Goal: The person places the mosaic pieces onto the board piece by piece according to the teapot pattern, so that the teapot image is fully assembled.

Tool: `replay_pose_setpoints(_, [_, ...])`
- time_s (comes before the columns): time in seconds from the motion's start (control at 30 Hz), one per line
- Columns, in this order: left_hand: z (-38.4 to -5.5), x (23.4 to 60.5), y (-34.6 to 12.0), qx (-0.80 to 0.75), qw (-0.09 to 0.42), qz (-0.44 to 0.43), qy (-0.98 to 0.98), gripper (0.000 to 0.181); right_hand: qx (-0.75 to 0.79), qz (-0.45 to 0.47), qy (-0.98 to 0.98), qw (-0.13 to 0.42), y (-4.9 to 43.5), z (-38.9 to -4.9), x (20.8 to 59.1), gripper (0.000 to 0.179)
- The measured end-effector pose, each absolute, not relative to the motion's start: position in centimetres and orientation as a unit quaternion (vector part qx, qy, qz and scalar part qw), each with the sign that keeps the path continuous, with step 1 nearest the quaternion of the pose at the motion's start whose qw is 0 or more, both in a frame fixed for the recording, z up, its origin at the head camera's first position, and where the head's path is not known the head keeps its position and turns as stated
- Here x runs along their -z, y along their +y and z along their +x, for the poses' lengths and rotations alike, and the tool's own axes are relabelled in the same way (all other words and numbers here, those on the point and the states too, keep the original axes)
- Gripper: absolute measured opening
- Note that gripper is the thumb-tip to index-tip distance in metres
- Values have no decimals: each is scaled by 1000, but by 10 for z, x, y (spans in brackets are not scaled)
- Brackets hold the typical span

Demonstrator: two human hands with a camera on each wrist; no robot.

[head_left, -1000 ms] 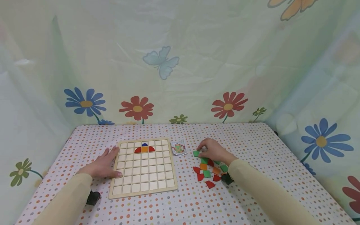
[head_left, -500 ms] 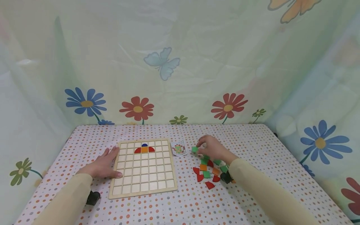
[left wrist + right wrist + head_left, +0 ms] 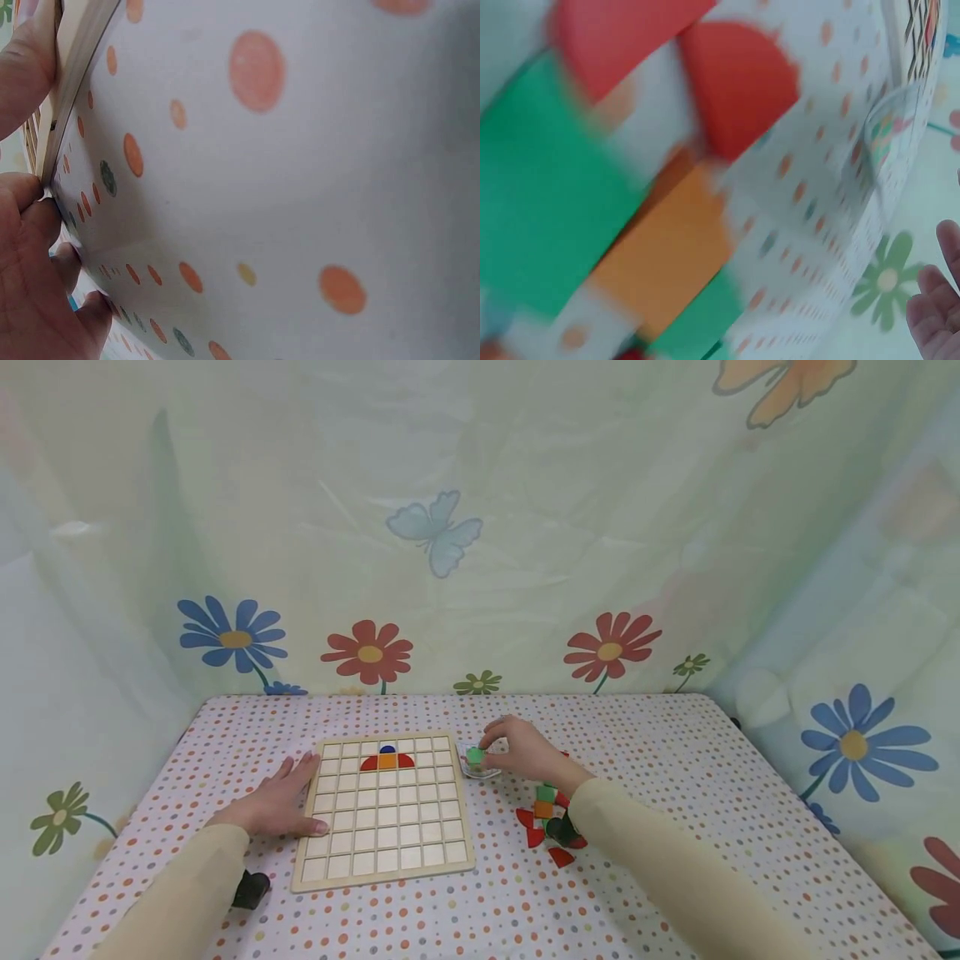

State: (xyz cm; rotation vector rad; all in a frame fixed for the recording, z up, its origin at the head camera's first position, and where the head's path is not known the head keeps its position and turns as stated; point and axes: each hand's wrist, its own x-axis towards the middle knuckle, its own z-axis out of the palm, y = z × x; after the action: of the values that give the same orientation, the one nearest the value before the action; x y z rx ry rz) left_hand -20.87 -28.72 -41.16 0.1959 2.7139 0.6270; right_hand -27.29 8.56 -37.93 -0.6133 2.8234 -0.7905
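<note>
A wooden grid board lies on the table, and my left hand rests along its left edge with the fingers spread. In the left wrist view the board's side shows close to the thumb. My right hand pinches a green square tile between thumb and fingers, above the small pattern card beside the board. Near the board's top sit a blue piece, an orange square and red quarter-round pieces on either side of the orange.
Loose red, orange and green tiles lie right of the board, partly hidden under my right forearm. In the right wrist view an orange tile and a red piece are blurred and near. A floral curtain stands behind the table.
My right hand has lifted the green square tile from the pile and carried it left, over the pattern card. The left hand has stayed at the board's edge.
</note>
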Motion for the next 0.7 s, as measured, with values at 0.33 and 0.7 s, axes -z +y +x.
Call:
replay_pose_setpoints(0.33, [-207, 412, -287, -229, 172, 67, 956, 118, 275, -252, 924, 81, 38, -276, 386, 14])
replay_pose_setpoints(0.7, [-210, 413, -286, -223, 174, 65, 957, 116, 251, -297, 916, 95, -15, -281, 397, 14])
